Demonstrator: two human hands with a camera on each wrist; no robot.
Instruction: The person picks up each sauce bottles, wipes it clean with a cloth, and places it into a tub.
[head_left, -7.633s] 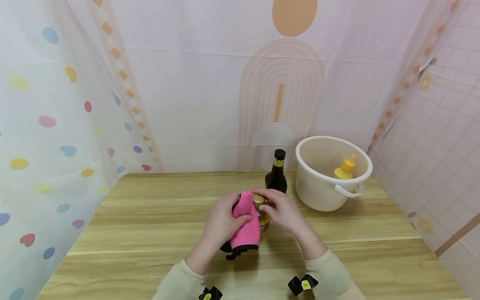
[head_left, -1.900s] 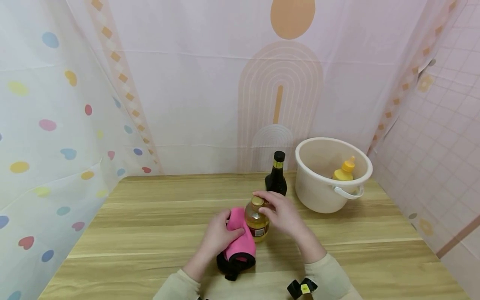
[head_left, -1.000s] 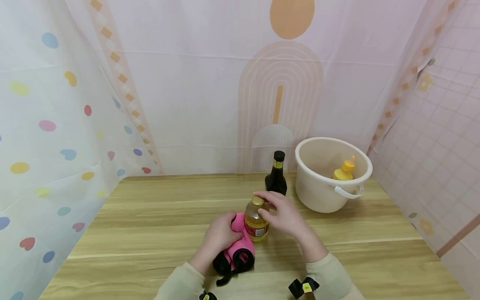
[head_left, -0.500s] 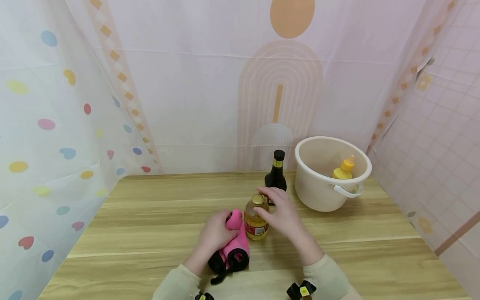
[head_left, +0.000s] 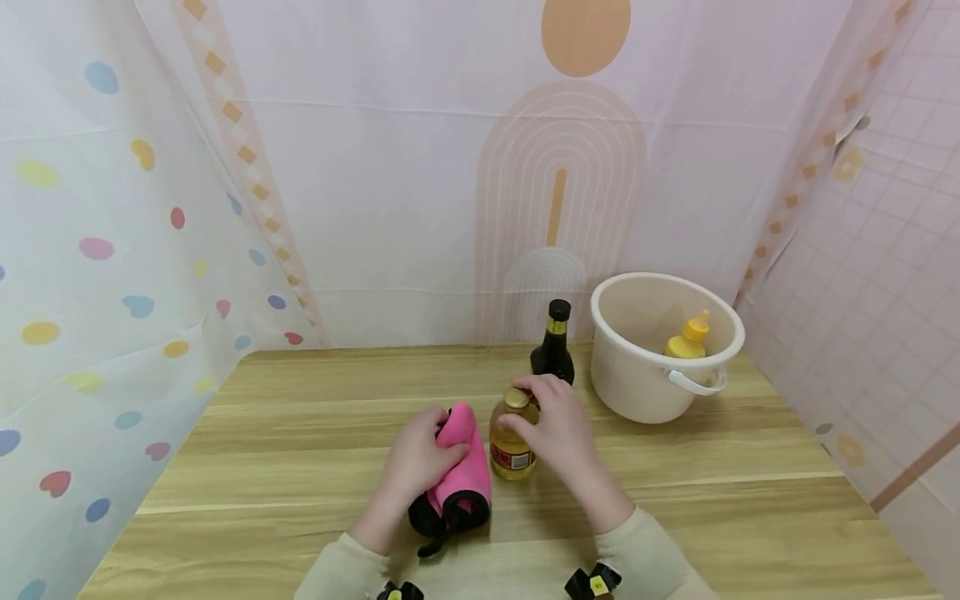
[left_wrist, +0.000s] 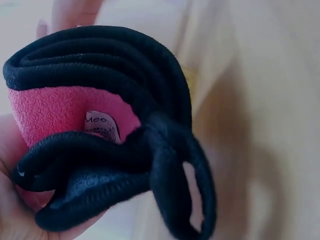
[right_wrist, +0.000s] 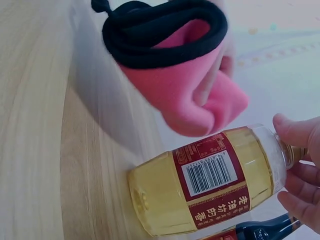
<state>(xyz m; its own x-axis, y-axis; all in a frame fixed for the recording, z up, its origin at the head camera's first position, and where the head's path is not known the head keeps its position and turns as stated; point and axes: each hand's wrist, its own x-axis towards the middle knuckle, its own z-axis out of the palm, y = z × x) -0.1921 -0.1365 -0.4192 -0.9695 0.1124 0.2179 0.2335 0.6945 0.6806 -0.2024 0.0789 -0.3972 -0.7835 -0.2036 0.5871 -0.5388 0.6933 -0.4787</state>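
A small bottle of yellow oil (head_left: pixel 512 442) with a gold cap and red label stands upright mid-table; the right wrist view shows its barcode label (right_wrist: pixel 210 177). My right hand (head_left: pixel 551 421) grips its neck and cap from above. My left hand (head_left: pixel 416 462) holds a folded pink cloth (head_left: pixel 463 467) with black trim, just left of the bottle; whether the cloth touches the glass I cannot tell. The left wrist view shows the cloth's rolled black edge and a small tag (left_wrist: pixel 100 125).
A dark bottle (head_left: pixel 553 350) with a black cap stands just behind the oil bottle. To the right sits a white bucket (head_left: pixel 645 379) with a yellow squeeze bottle (head_left: pixel 688 336) inside. Patterned curtains close in the wooden table (head_left: pixel 300 433) on three sides.
The left hand has drawn the pink cloth away from the bottle's side, down and to the left. The right hand has kept its hold at the bottle's top and shifted slightly.
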